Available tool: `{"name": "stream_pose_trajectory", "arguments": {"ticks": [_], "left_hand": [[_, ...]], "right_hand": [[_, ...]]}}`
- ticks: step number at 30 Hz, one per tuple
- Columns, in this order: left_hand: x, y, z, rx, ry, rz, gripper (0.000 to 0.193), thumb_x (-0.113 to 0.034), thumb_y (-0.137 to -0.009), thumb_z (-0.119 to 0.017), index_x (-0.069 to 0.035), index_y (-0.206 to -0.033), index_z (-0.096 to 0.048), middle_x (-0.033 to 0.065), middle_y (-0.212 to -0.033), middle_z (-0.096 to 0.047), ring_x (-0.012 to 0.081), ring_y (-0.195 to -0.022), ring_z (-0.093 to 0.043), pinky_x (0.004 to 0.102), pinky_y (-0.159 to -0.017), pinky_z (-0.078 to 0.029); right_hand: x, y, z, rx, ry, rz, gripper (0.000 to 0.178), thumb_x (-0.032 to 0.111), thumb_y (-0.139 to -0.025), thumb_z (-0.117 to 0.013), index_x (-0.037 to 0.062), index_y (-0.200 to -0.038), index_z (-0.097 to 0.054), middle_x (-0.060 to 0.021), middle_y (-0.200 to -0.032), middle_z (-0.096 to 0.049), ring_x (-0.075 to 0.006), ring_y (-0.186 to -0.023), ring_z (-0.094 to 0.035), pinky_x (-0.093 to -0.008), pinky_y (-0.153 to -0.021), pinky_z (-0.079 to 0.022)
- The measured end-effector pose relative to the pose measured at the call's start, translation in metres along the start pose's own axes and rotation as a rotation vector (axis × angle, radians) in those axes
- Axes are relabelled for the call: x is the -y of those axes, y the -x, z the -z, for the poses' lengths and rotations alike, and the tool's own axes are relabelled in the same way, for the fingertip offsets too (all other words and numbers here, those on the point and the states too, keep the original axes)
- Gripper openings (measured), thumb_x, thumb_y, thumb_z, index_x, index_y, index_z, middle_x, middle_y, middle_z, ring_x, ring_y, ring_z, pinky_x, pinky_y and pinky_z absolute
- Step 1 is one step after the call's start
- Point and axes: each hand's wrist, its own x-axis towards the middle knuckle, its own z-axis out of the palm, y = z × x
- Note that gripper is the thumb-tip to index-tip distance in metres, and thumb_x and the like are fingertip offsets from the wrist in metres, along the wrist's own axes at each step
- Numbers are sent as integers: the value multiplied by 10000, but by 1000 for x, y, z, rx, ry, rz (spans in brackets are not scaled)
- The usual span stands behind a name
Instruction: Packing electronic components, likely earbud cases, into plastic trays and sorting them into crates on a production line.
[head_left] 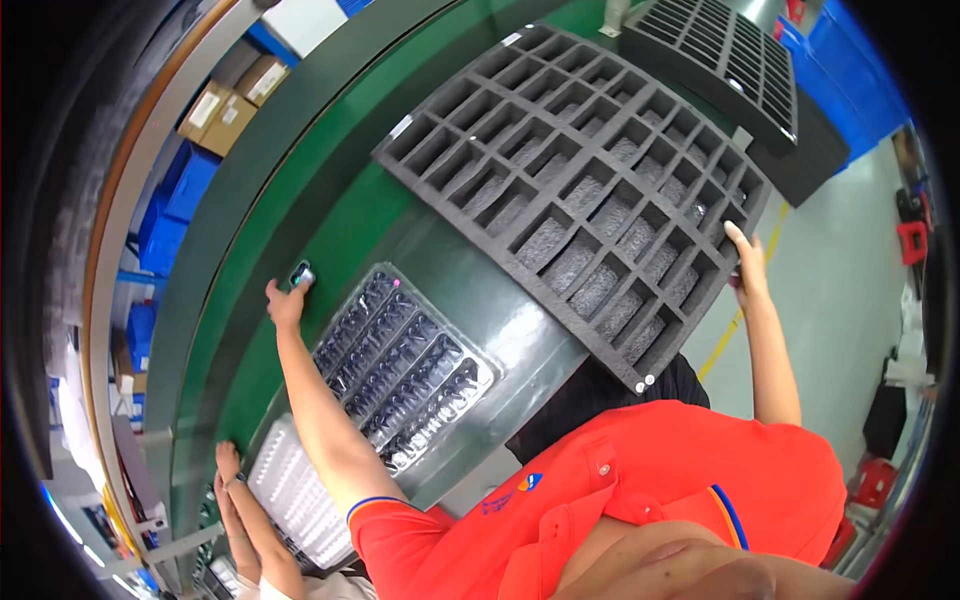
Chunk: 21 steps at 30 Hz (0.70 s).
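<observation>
A large dark-grey foam tray with rows of rectangular pockets spans the middle and right of the view, tilted. My right hand grips its right edge, thumb on top and the other fingers partly hidden below. Out to the left, over the green conveyor belt, my left hand has its fingertips at a small dark-and-silver device and appears to pinch it. Beside my left forearm lies a clear plastic blister tray filled with rows of small dark, shiny parts.
Another foam tray rests on a dark stack at the far right, near blue bins. A white tray sits at the lower left, near a co-worker's hands. Cardboard boxes and blue bins line shelving beyond the belt.
</observation>
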Motion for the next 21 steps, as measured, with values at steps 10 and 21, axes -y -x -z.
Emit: {"name": "stream_pose_trajectory", "arguments": {"ticks": [10,21], "left_hand": [[-210,300,46,723,572,-637,784,-250,-825,-727,60,-1442,-356,235,-1302,-541,297,-1122,-594,404,-991,-478],[-236,399,96,27,744,-1201,1171,-255,-763,-790,0,-1580,9,309,-1616,61,509,-1497,-56,482,-1205,-225]], "right_hand": [[-60,2,-3,229,-851,93,301,193,-812,-664,26,-1063,-674,-91,-1069,-680,-260,-982,-645,-402,-905,-507],[13,74,-10,264,-1148,120,559,331,-979,-519,-63,-1376,-493,-151,-1414,-532,-321,-1249,-533,-430,-1078,-432]]}}
